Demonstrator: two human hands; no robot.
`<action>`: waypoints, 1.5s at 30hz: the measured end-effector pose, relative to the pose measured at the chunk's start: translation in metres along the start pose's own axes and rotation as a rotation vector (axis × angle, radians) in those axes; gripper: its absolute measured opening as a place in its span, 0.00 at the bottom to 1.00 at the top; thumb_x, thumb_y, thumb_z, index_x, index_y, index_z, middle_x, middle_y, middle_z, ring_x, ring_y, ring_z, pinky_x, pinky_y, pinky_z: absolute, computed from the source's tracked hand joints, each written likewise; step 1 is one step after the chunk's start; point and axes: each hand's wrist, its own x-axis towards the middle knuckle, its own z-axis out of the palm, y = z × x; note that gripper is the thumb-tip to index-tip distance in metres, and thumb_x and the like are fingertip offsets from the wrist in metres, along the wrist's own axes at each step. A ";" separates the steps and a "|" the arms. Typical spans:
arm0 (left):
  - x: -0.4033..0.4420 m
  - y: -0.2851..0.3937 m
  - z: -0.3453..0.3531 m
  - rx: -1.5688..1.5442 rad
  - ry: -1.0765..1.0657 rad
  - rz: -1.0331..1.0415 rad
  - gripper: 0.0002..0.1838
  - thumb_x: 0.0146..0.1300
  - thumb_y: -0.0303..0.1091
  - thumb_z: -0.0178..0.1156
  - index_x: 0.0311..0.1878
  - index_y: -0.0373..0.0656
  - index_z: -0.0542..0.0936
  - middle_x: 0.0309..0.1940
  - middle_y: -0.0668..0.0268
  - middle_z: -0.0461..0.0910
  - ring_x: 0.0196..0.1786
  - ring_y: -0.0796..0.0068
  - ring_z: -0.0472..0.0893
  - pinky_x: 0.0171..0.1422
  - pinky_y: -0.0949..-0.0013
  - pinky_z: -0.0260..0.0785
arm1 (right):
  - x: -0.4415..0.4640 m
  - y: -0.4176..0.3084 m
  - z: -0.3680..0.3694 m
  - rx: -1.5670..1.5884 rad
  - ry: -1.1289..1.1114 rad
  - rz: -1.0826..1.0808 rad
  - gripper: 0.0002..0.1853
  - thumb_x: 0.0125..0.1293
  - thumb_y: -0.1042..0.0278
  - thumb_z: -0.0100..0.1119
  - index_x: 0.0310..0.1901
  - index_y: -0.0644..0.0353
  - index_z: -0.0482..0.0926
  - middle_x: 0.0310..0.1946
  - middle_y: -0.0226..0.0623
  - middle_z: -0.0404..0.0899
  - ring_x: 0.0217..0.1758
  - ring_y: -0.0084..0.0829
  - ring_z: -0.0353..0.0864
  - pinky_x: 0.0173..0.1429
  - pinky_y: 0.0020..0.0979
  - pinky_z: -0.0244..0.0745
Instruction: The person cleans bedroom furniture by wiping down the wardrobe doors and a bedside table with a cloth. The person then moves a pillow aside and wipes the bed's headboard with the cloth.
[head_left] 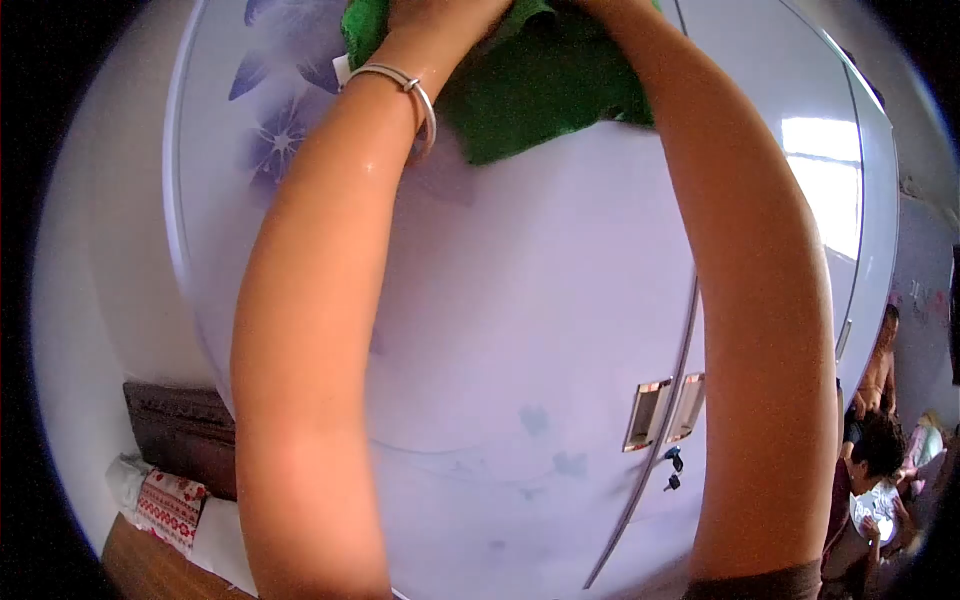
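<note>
Green cloth [550, 95] is held up at a pale wardrobe door [500, 320], under the left hand [450, 14] and right hand [614, 7]; the top edge crops both, so I cannot tell whether the fingers spread or pinch. Working cloth over door seems the step in hand; the next move likely calls for steady pressure, clear of the keys [674, 472]. Farther off, at right, is another person [880, 450].

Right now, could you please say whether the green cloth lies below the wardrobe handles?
No, the green cloth is well above the wardrobe handles.
</note>
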 end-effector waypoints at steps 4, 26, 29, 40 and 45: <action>-0.018 0.003 -0.021 -0.040 0.152 0.039 0.22 0.66 0.42 0.45 0.54 0.35 0.71 0.42 0.47 0.78 0.43 0.53 0.80 0.47 0.57 0.74 | -0.026 -0.025 -0.010 -0.037 0.016 0.055 0.28 0.70 0.50 0.31 0.67 0.54 0.59 0.69 0.41 0.57 0.66 0.45 0.63 0.67 0.50 0.55; -0.252 0.067 -0.184 -0.409 -0.588 0.019 0.32 0.62 0.42 0.55 0.66 0.35 0.61 0.64 0.45 0.62 0.66 0.45 0.63 0.69 0.47 0.52 | -0.300 -0.126 -0.085 0.056 -0.246 -0.048 0.24 0.63 0.58 0.50 0.60 0.58 0.68 0.61 0.40 0.67 0.59 0.38 0.68 0.57 0.43 0.63; -0.241 0.060 -0.175 -0.437 -0.582 0.034 0.32 0.62 0.42 0.54 0.66 0.35 0.61 0.64 0.45 0.62 0.65 0.45 0.63 0.69 0.48 0.52 | -0.282 -0.119 -0.080 0.160 -0.246 -0.044 0.24 0.63 0.57 0.50 0.60 0.57 0.68 0.61 0.40 0.68 0.58 0.39 0.70 0.57 0.42 0.63; -0.105 -0.008 -0.089 -0.138 -0.254 -0.012 0.21 0.64 0.43 0.48 0.57 0.44 0.73 0.45 0.52 0.79 0.42 0.54 0.80 0.44 0.56 0.74 | -0.105 -0.091 -0.014 0.136 0.081 -0.112 0.23 0.65 0.59 0.43 0.61 0.58 0.66 0.61 0.41 0.67 0.56 0.43 0.72 0.59 0.46 0.63; -0.137 -0.001 -0.100 -0.112 -0.149 0.099 0.22 0.63 0.44 0.51 0.57 0.42 0.73 0.50 0.52 0.76 0.51 0.52 0.77 0.54 0.56 0.70 | -0.153 -0.099 -0.026 0.180 0.161 -0.130 0.22 0.62 0.60 0.48 0.56 0.62 0.72 0.54 0.46 0.74 0.47 0.46 0.78 0.53 0.42 0.72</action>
